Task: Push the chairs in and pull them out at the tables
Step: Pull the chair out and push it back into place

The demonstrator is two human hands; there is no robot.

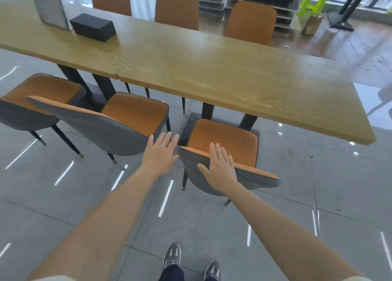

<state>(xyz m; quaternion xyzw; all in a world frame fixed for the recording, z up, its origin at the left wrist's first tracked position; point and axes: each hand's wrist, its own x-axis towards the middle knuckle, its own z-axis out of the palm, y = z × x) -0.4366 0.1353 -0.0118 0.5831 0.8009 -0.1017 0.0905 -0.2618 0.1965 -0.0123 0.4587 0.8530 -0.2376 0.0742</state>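
Far-left chair: an orange-seated, grey-backed chair on thin black legs [42, 96] stands at my ten o'clock, pulled out from the long wood-grain surface [212, 68], seat fully clear of its edge.
Middle chair: a second chair of the same orange seat and grey shell [118, 121] sits at eleven o'clock, also pulled out, turned slightly askew.
Left hand: my left hand [160, 151] is released, fingers spread flat, hovering in the gap between the middle chair's back and the next one; whether it touches either I cannot tell.
Right hand: my right hand [219, 168] is released too, palm flat on the top edge of the grey backrest, fingers draped over the orange lip, not clenched.
Near chair: the third orange-and-grey chair [224, 151] is at twelve o'clock, seat just short of the surface edge.
Step in hand: I judge I am about to push this chair in.
Next move: bring my left hand onto the backrest's left corner, then press forward evenly so the legs slide straight between the black table legs [248, 121].
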